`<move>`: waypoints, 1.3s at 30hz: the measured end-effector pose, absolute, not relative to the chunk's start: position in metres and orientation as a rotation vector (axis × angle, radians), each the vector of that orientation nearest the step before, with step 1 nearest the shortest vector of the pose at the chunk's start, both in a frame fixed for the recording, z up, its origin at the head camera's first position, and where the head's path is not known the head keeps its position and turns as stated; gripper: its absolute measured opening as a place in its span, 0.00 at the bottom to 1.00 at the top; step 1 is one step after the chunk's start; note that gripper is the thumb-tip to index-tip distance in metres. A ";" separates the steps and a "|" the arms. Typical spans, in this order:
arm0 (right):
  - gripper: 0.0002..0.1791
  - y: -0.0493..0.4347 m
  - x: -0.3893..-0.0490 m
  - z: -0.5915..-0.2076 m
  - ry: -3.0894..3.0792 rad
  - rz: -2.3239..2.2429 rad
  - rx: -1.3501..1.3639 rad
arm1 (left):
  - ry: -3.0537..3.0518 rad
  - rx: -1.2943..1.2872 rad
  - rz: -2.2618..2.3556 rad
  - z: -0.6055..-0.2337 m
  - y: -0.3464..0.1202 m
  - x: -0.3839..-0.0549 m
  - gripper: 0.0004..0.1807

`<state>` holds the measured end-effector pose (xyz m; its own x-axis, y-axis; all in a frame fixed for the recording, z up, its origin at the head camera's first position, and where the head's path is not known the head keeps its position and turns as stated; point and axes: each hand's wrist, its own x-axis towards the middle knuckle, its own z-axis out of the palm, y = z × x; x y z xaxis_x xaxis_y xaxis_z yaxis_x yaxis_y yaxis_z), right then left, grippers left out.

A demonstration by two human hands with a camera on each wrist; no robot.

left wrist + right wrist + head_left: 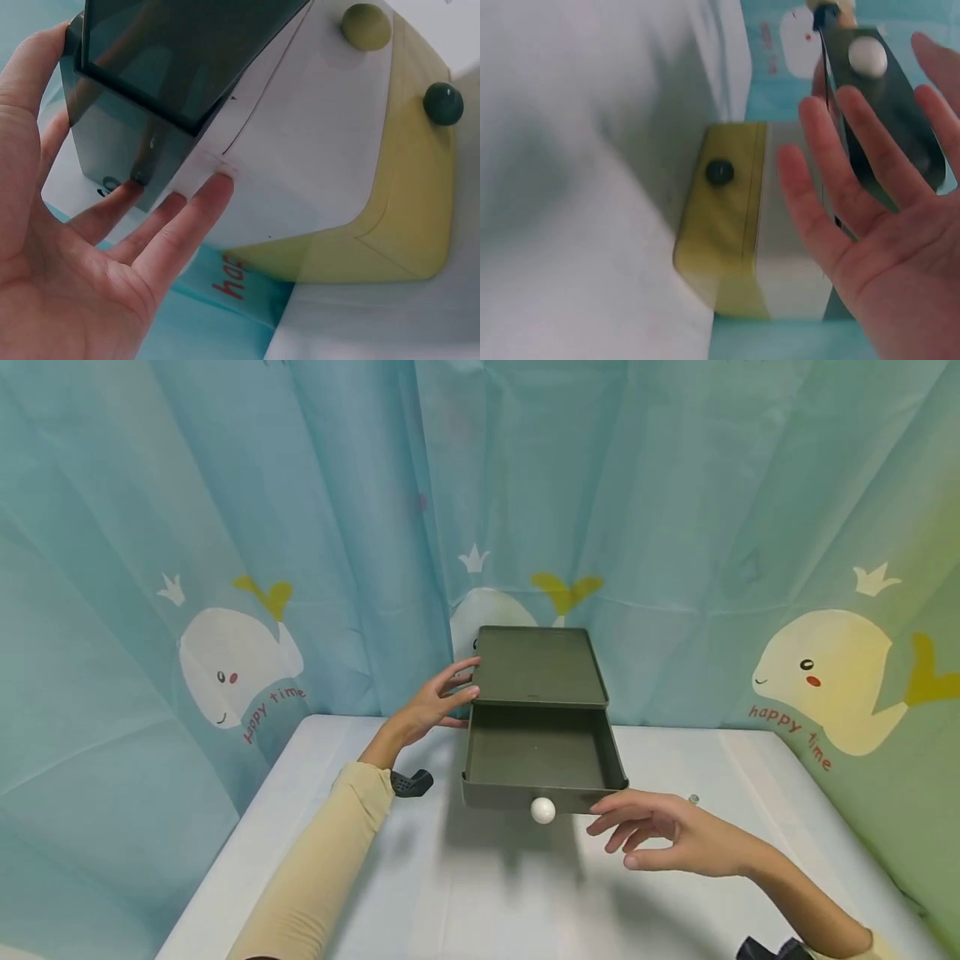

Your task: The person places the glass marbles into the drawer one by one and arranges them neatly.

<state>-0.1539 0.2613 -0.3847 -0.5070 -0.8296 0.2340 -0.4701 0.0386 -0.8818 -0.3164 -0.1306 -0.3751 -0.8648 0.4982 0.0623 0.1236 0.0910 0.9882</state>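
A dark green drawer box (pixel 536 664) sits on top of a stack, its drawer (pixel 540 752) pulled out toward me with nothing inside. A round white knob (pixel 543 810) stands on the drawer front. At the box's left side is my left hand (pixel 423 708), fingers spread, thumb and index tips at its edge. In the left wrist view the other fingers reach down along the green side wall (pixel 112 142). My right hand (pixel 678 835) hovers by the drawer front's right corner, palm facing it and fingers loosely extended, holding nothing; the index fingertip overlaps the corner.
Below the green box are a white drawer unit (pixel 315 127) with an olive knob (pixel 366 27) and a yellow one (pixel 412 202) with a dark green knob (pixel 443 103). A whale-print curtain (pixel 360 527) hangs behind the white table (pixel 285 802). Something small and greenish (pixel 693 799) shows beyond my right hand.
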 end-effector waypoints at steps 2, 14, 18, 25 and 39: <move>0.31 0.270 -0.158 -0.385 1.938 -1.481 -1.325 | 2.082 0.623 1.838 -0.375 -0.130 -0.317 0.33; 0.26 0.319 -0.170 -0.393 2.128 -1.570 -1.096 | 2.093 0.627 1.851 -0.375 -0.132 -0.318 0.34; 0.23 0.332 -0.167 -0.397 2.304 -1.582 -0.919 | 2.091 0.624 1.843 -0.376 -0.132 -0.319 0.33; 0.25 0.352 -0.167 -0.408 2.601 -1.530 -0.790 | 2.091 0.627 1.837 -0.377 -0.131 -0.321 0.34; 0.27 0.382 -0.180 -0.434 2.891 -1.389 -0.667 | 2.100 0.600 1.844 -0.377 -0.131 -0.320 0.32</move>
<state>-0.1799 0.3815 -0.4340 -0.9084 -0.3007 0.2904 -0.4147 0.5596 -0.7176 -0.3204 -0.1310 -0.3768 -0.8738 0.4826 0.0605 0.1223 0.0974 0.9877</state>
